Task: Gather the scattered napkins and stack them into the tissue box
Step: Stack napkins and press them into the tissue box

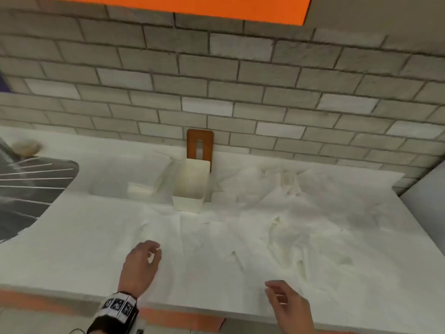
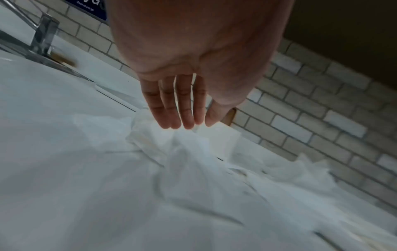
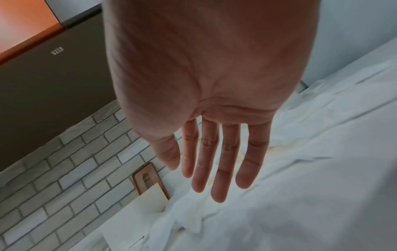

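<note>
White napkins [image 1: 277, 227] lie scattered and crumpled over the white counter, thickest at centre and right; they also show as napkins [image 2: 193, 169] and napkins [image 3: 300, 186] in the wrist views. An open white tissue box [image 1: 191, 186] stands at the back near the wall, with its brown slotted lid [image 1: 200, 145] leaning behind it. My left hand [image 1: 144, 261] hovers over the front left of the napkins, fingers relaxed and holding nothing. My right hand [image 1: 286, 302] hovers at the front right, fingers [image 3: 214, 169] straight, empty.
A grey brick wall [image 1: 216, 80] backs the counter. A sink drainer [image 1: 29, 189] and tap [image 2: 45, 34] sit at the far left. A small white block [image 1: 139, 189] lies left of the box. The counter's front edge [image 1: 216, 314] runs near my wrists.
</note>
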`<move>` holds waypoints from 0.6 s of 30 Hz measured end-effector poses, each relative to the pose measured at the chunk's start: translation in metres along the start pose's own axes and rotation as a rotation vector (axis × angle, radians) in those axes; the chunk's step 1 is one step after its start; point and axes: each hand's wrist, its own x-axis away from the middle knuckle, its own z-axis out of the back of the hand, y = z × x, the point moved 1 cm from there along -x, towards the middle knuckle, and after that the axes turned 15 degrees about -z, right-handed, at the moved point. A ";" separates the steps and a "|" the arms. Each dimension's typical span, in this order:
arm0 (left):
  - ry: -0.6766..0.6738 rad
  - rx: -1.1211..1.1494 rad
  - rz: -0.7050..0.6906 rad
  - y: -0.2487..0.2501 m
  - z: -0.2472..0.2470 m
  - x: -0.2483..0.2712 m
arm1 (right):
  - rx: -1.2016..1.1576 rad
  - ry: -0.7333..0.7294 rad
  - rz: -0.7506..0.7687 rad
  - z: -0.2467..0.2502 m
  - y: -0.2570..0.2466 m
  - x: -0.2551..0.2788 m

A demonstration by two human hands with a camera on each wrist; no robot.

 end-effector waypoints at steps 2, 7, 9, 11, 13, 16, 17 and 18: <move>0.042 -0.040 0.049 -0.018 -0.007 -0.034 | 0.011 -0.011 0.008 -0.012 -0.027 -0.018; -0.131 -0.019 0.324 -0.051 -0.023 -0.089 | 0.078 -0.175 0.102 -0.042 -0.075 -0.054; -0.139 0.087 0.307 -0.044 -0.028 -0.092 | 0.117 -0.239 0.105 -0.059 -0.087 -0.068; -0.083 0.189 0.219 -0.033 -0.036 -0.090 | 0.141 -0.297 0.112 -0.074 -0.100 -0.082; -0.059 0.270 0.154 -0.012 -0.042 -0.081 | 0.125 -0.357 0.115 -0.089 -0.113 -0.092; -0.027 0.395 0.085 0.021 -0.046 -0.074 | 0.028 -0.463 0.085 -0.110 -0.135 -0.100; -0.026 0.467 0.078 0.032 -0.047 -0.074 | -0.006 -0.489 0.062 -0.117 -0.142 -0.101; -0.031 0.525 0.069 0.042 -0.046 -0.074 | -0.039 -0.505 0.053 -0.123 -0.147 -0.101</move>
